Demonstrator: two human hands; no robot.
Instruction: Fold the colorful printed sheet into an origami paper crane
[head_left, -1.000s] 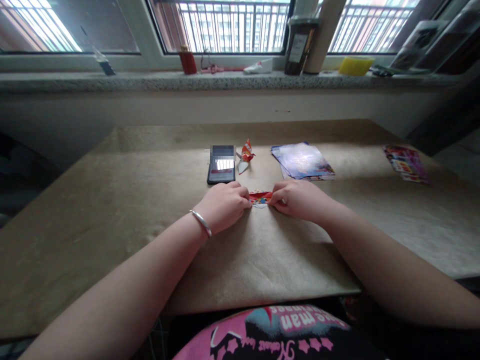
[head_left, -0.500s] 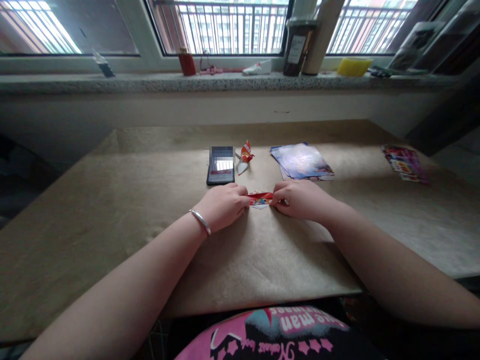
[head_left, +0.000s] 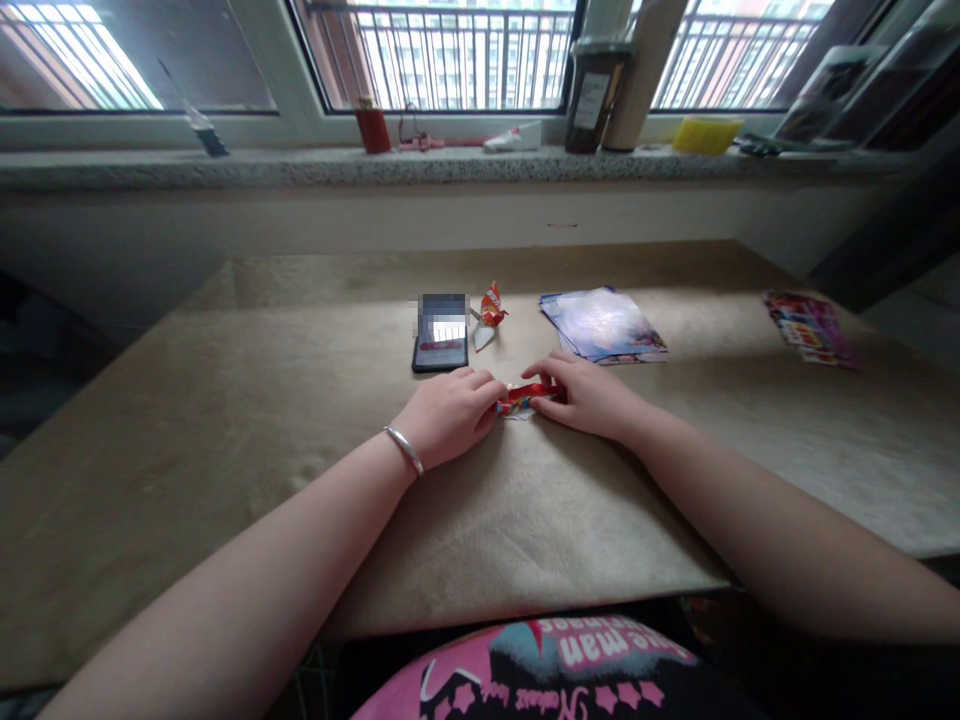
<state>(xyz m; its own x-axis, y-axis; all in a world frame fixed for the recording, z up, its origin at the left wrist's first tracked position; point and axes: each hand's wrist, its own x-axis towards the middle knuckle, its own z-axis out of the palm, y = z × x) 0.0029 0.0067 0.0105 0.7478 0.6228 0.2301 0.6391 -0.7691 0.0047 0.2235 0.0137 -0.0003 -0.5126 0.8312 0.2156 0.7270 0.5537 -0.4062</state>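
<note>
A small piece of folded paper, red with a colourful printed strip and white edges, lies on the table between my hands. My left hand, a silver bangle at its wrist, is closed on the paper's left end, which its fingers partly hide. Around the right end, my right hand has its thumb on the near side and bent fingers on the far side. Its index finger is raised a little off the paper. Just beyond stands a red and white folded paper piece, to the right of a phone.
A stack of blue-purple printed sheets lies beyond my right hand. Farther right is a pile of colourful printed cards. On the windowsill stand a dark jar, a red container and a yellow object.
My right hand has shifted slightly left along the folded paper, and its fingers have spread from a tight pinch. The red strip is tilted up a little more at the right.
</note>
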